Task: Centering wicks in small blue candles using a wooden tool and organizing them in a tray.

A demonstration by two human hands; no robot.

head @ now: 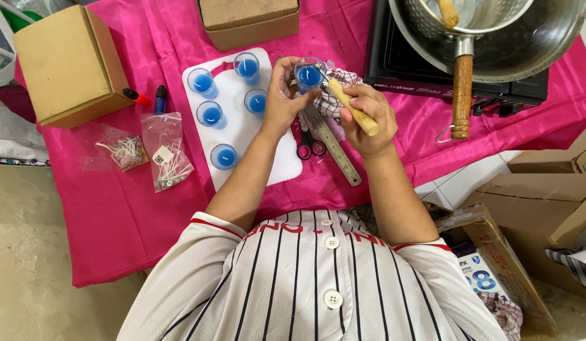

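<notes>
Closest to the camera: striped jersey, both forearms reaching out over a pink tablecloth. The left hand is curled around a small glass filled with blue wax, fingers wrapped on its side and holding it up off the table. The right hand is closed in a fist around a wooden-handled tool, its thin metal end poking at the rim or top of that glass. Can't tell exactly what the tip is doing, it's too small. There's a checked cloth bunched between the two hands, just under the glass.

Below the hands lie a pair of scissors and a metal ruler.

Left of the left hand, a white board holds five more little glasses, all already filled blue. So my read is the pouring's basically done for six, and this looks like tidy-up on one of them. I can't make out wicks in any of them.

Further left: two bags of wicks, two small dye bottles, a cardboard box.

Beyond the right hand, a pot with a wooden handle sits on a black stove. Another box sits at the far edge.
</notes>
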